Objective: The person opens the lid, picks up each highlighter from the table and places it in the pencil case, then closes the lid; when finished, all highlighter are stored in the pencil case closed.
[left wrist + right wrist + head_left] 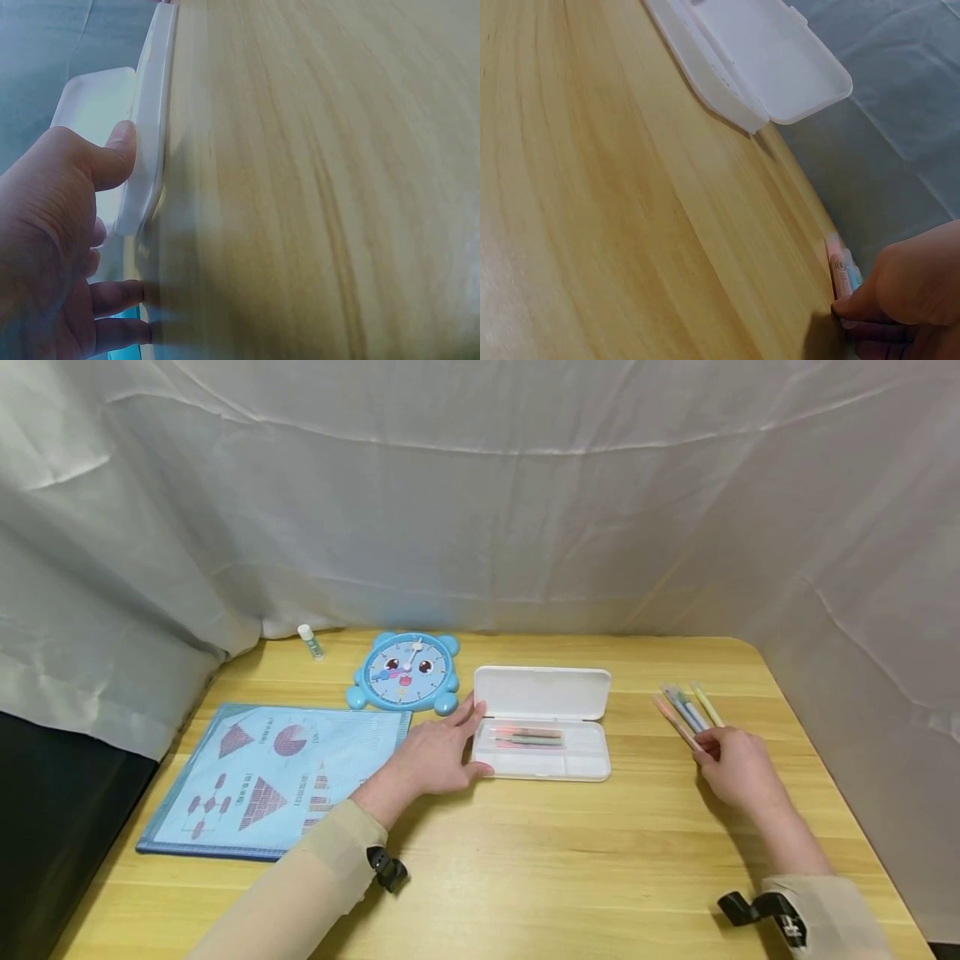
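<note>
A white pencil case [543, 766] lies with its lid [542, 692] raised; several pastel marker pens [528, 737] are inside. At its left end, my left hand [438, 750] touches it with spread fingers. The left wrist view has the thumb [118, 154] against the case's edge [150, 135], while other fingers extend down beside it. Over to the right, my right hand [738, 768] pinches the near ends of several marker pens [686, 710], coloured orange, blue, grey and yellow and fanned out. In the right wrist view, fingers partly hide these pens [840, 274].
Behind the left hand lies a blue clock [405, 672] with a cartoon face. A blue mesh folder [247, 785] with printed charts is at the left, partly under the left forearm. A glue stick [310, 642] stands near the back. Grey cloth [487, 527] borders the wooden table [562, 868].
</note>
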The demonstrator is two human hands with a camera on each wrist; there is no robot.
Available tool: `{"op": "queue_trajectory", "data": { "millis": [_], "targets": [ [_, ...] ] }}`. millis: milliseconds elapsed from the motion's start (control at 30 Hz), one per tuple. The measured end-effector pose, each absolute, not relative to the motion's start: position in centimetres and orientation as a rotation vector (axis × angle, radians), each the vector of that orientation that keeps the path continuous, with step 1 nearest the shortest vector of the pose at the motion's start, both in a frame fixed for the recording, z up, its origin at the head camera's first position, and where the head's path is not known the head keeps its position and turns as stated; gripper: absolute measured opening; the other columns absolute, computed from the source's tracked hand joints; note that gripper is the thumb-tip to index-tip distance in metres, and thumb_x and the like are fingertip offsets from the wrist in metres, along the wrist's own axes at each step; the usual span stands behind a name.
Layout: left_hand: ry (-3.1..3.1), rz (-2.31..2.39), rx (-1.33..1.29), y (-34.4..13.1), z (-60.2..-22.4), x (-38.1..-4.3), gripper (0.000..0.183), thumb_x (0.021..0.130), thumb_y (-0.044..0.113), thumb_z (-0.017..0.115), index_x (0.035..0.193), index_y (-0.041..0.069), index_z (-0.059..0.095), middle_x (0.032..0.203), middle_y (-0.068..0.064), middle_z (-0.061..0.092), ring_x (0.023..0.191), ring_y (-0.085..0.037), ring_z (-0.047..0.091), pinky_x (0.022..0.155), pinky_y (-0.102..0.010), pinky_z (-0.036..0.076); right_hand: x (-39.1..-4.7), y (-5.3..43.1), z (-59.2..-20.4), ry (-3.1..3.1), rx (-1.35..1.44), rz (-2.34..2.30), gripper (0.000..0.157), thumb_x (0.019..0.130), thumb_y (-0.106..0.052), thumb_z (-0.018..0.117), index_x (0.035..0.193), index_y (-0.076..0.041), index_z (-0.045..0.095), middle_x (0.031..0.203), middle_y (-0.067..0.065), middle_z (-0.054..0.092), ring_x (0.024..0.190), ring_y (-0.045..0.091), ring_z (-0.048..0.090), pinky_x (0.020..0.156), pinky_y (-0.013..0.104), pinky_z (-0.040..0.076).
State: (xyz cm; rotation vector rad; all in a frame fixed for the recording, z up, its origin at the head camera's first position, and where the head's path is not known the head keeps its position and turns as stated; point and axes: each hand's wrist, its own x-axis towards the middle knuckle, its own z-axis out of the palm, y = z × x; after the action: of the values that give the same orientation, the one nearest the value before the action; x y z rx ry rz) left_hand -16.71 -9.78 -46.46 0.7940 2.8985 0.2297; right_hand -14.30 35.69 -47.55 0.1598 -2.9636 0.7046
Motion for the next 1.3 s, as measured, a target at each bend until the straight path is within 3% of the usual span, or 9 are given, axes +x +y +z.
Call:
{"op": "queue_trajectory", "data": {
  "millis": [267, 467, 600, 733, 967, 1300],
  "targets": [
    [2.898, 0.222, 0.796, -9.8, -46.4, -16.8, 0.103, 0.096, 0.071, 0.060, 0.169, 0.011, 0.021, 0.175, -0.010, 0.012, 0.103, -0.031, 0.071, 0.069, -0.036, 0.052, -13.9, 35.4, -47.1, -2.924, 0.103, 0.786, 0.017, 0.097, 0.000, 0.069, 0.110, 0.010, 0.072, 0.088, 0.015, 0.071, 0.078, 0.029, 0.062, 0.069, 0.043, 0.049],
    [2.896, 0.220, 0.789, -9.8, -46.5, -16.7, 0.103, 0.096, 0.071, 0.059, 0.169, 0.011, 0.018, 0.175, -0.011, 0.011, 0.112, -0.034, 0.069, 0.071, -0.036, 0.052, -13.7, 34.5, -45.1, -2.816, 0.098, 0.854, 0.017, 0.098, 0.001, 0.066, 0.112, 0.009, 0.071, 0.088, 0.015, 0.068, 0.077, 0.026, 0.059, 0.064, 0.027, 0.046],
    [2.899, 0.222, 0.795, -9.8, -46.5, -16.6, 0.103, 0.096, 0.071, 0.060, 0.169, 0.011, 0.019, 0.175, -0.011, 0.013, 0.108, -0.032, 0.070, 0.068, -0.035, 0.051, -13.8, 33.5, -43.6, -2.719, 0.107, 0.878, 0.016, 0.098, -0.001, 0.069, 0.112, 0.006, 0.073, 0.089, 0.016, 0.069, 0.078, 0.026, 0.059, 0.064, 0.021, 0.042],
    [2.904, 0.210, 0.802, -9.8, -46.5, -16.6, 0.103, 0.096, 0.071, 0.060, 0.169, 0.011, 0.020, 0.175, -0.011, 0.014, 0.105, -0.032, 0.071, 0.069, -0.035, 0.051, -13.7, 32.1, -42.1, -2.656, 0.108, 0.898, 0.017, 0.097, -0.003, 0.072, 0.113, 0.003, 0.074, 0.094, 0.016, 0.071, 0.086, 0.027, 0.062, 0.071, 0.024, 0.042],
    [2.904, 0.229, 0.803, -9.8, -46.5, -16.6, 0.102, 0.096, 0.070, 0.061, 0.169, 0.010, 0.022, 0.175, -0.012, 0.015, 0.115, -0.037, 0.068, 0.080, -0.042, 0.054, -14.0, 29.0, -40.8, -2.544, 0.272, 0.919, 0.016, 0.092, 0.008, 0.075, 0.107, 0.003, 0.074, 0.091, 0.014, 0.069, 0.084, 0.029, 0.065, 0.073, 0.022, 0.042],
    [2.904, 0.223, 0.799, -9.8, -46.5, -16.7, 0.103, 0.096, 0.070, 0.061, 0.169, 0.010, 0.021, 0.175, -0.011, 0.013, 0.120, -0.037, 0.066, 0.083, -0.042, 0.055, -14.7, 25.7, -41.4, -2.579, 0.455, 0.942, 0.017, 0.091, 0.013, 0.073, 0.105, 0.003, 0.072, 0.094, 0.012, 0.067, 0.084, 0.027, 0.062, 0.072, 0.042, 0.050]
  ]
}}
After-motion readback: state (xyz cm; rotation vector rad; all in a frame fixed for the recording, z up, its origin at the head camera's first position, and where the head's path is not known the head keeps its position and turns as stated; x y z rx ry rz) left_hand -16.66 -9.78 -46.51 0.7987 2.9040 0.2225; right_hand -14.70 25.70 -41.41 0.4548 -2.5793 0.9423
